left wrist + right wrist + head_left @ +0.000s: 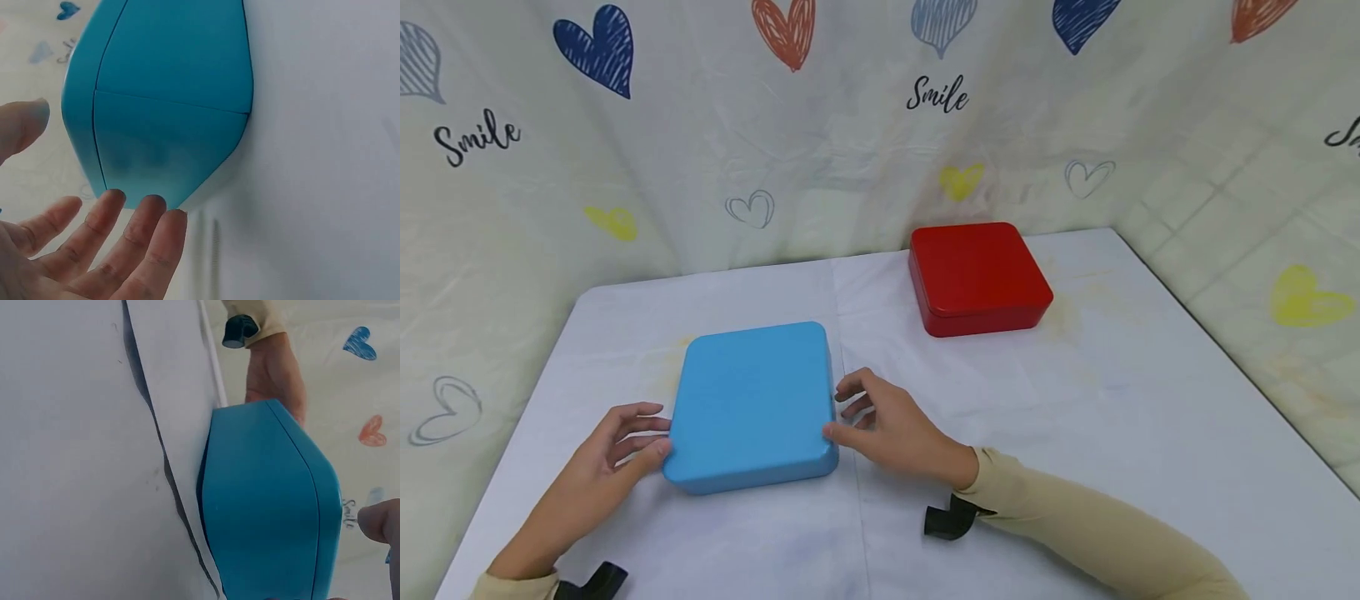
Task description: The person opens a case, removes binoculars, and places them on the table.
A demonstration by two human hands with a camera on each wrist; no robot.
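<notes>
A closed light-blue box (752, 400) with rounded corners lies flat on the white-covered table, left of the middle. At its left side is my left hand (598, 467), thumb and fingers spread and loosely bent. The left wrist view shows those fingers (134, 234) close to the side of the box, with the thumb apart from it. My right hand (895, 421) is at the box's right side, fingers bent and thumb close to the near right corner. In the right wrist view the right thumb (380, 522) stands apart from the lid; the other fingers are mostly out of frame.
Farther back, right of the middle, a closed red box (981, 271) lies on the table (1112, 392). A pale cloth (850, 142) printed with hearts and "Smile" hangs behind the table and along its right side. Black pieces (951, 518) sit at both wrists.
</notes>
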